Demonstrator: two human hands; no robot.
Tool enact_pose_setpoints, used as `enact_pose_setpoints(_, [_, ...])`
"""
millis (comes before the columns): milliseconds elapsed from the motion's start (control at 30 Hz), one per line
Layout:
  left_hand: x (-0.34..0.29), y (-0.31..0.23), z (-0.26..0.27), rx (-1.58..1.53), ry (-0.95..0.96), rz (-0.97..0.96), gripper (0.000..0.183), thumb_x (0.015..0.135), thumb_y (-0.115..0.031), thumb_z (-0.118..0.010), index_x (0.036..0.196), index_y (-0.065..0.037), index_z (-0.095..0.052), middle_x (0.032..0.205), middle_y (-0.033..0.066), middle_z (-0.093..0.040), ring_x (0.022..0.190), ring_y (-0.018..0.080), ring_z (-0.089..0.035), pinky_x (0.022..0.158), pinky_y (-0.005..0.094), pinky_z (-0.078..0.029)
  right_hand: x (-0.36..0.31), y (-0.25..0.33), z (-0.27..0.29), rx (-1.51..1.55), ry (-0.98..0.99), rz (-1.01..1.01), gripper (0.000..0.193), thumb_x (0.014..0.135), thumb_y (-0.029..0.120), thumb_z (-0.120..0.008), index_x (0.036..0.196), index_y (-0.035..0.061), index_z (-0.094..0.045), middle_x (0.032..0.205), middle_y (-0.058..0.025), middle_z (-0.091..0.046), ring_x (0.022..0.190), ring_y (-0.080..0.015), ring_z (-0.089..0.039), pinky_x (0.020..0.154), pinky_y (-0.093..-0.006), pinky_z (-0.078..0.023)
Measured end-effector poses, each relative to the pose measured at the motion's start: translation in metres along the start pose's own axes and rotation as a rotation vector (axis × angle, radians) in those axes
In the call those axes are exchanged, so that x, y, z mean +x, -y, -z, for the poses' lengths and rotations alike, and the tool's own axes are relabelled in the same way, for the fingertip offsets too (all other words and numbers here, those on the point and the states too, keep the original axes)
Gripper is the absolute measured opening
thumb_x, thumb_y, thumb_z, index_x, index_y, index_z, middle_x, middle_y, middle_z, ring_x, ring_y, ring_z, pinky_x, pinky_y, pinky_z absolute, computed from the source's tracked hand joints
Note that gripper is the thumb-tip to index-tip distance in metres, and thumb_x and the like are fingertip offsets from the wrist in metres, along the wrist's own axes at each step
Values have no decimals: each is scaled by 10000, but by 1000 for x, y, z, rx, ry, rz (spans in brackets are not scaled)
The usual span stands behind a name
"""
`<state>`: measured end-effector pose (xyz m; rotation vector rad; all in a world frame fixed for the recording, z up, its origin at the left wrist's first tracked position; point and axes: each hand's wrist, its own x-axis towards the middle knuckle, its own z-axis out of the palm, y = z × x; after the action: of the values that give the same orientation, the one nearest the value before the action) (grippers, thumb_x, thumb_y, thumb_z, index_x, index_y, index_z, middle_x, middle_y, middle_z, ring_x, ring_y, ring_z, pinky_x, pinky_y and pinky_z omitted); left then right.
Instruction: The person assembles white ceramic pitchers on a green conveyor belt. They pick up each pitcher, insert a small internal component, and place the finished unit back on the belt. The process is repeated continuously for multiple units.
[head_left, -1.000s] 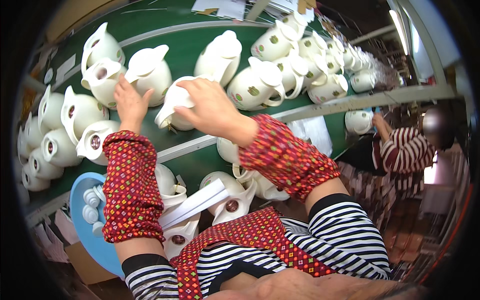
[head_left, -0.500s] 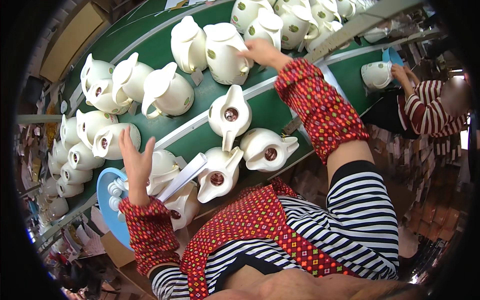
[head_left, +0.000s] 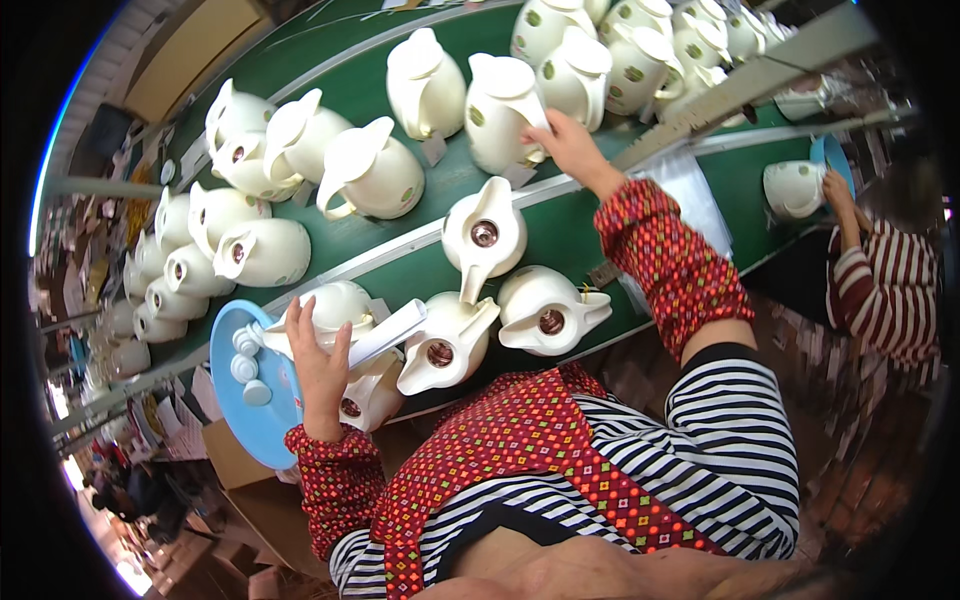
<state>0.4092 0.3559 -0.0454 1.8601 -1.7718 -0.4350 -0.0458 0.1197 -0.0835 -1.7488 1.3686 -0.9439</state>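
Observation:
At the belt's near side my right hand (head_left: 570, 148) has its fingers closed at the handle of a white thermos jug (head_left: 492, 125) with a green leaf print. That jug stands upright with its lid on. My left hand (head_left: 320, 350) is raised with fingers apart, holding nothing, between a light blue tray (head_left: 222, 375) and a white jug (head_left: 338, 305) partly behind it. White stoppers (head_left: 244, 368) lie in the tray. Nearer my body, an open-topped jug (head_left: 484, 220) stands beside two more, a middle jug (head_left: 440, 345) and a right jug (head_left: 552, 310), their copper-coloured mouths showing.
A white flat strip (head_left: 385, 335) lies slanted by the near jugs. Several jugs crowd the green belt (head_left: 450, 165) at left and far right. A metal beam (head_left: 750, 85) crosses at upper right. A co-worker in striped sleeves (head_left: 885, 270) handles a jug (head_left: 795, 188) at right.
My right hand has moved onto the jug's handle. My left hand has lowered toward my body, beside the tray. The whole view has shifted slightly.

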Motion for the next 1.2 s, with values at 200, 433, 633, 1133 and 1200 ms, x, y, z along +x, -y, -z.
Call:
enact_pose_setpoints(200, [54,-16,-16,-3,-20,-149,705,883,-184,-789,1478,23,-473,1529,276,-445,1407,437,-449,1190,474,-354,-29,-38,-4,44,-109,-97,304,955,222,-745,1095,-22,-630,959,-156,-699,913,-269,-663,851,-372,-520])
enact_pose_setpoints(433, [190,43,-85,12,-240,-261,850,838,-134,-806,1529,61,-351,1459,282,-511,1377,451,-471,1173,501,-377,8,104,-67,-309,-219,285,528,881,223,-803,1285,-28,-573,1123,-153,-623,995,-291,-629,911,-411,-514])
enact_pose_setpoints(633, [206,35,-82,66,46,23,261,901,-157,-716,1092,-22,-602,1027,241,-713,1003,455,-664,870,548,-526,123,78,-135,-260,124,-438,760,870,562,-792,1197,-114,-677,1063,-157,-694,869,-182,-643,731,-325,-523])
enact_pose_setpoints(1133, [114,84,40,129,-42,0,623,908,-324,-783,1406,-7,-585,1357,211,-651,1218,359,-644,1031,423,-512,125,48,-152,38,317,-442,516,982,460,-705,1202,-4,-651,1067,-83,-704,987,-188,-643,962,-440,-487])
enact_pose_setpoints(1200, [81,90,78,43,-104,26,563,918,-302,-774,1371,-5,-621,1323,193,-676,1198,321,-665,997,402,-534,122,51,-146,119,268,-558,618,948,542,-723,1223,-6,-641,1174,-117,-656,1180,-256,-567,1110,-515,-382])
